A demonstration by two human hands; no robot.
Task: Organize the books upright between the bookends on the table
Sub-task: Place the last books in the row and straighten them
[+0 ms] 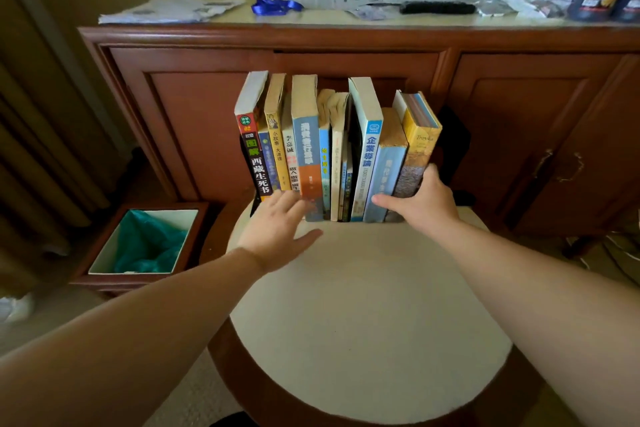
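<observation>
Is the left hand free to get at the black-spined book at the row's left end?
Probably yes. The left hand is open and empty at the foot of the row, and the black-spined book stands just above it with its spine uncovered.

One head-worn wide-angle view looks forward and down, close over the round bench (363, 305), facing the wooden cabinet (194, 121) behind it.

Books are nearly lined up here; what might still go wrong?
1. The rightmost book leans, propped by the right hand; letting go may tip it.
2. A gap beside the white-and-blue book lets thin books slump.
3. The row stands near the table edge; the left hand pushing could shove it off.
</observation>
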